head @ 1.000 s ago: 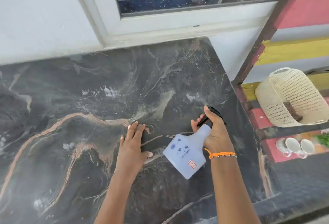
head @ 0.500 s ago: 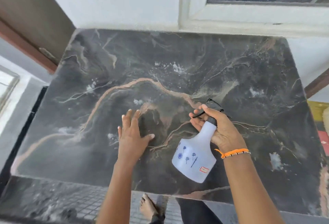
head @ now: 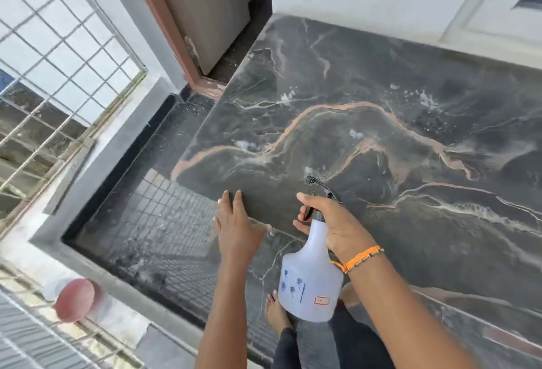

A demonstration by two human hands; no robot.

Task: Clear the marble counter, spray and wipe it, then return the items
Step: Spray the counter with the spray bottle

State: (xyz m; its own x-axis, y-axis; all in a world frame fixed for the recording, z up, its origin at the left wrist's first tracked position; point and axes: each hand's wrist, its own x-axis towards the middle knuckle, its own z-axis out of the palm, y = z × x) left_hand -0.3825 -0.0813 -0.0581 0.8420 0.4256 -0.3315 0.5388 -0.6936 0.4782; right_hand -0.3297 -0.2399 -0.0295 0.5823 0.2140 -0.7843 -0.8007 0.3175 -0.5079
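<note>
Spraying step: right hand [head: 337, 229] clamped round the bottle [head: 309, 277] neck above the counter [head: 381, 139] front edge, left hand [head: 237, 222] flat and empty there; aim the nozzle at dry patches for even coverage.

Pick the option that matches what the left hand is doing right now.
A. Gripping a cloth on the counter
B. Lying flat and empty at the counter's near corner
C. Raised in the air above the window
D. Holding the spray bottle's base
B: the left hand lies palm-down with fingers spread at the near corner of the marble counter, holding nothing, while the right hand alone holds the spray bottle by its neck.
</note>
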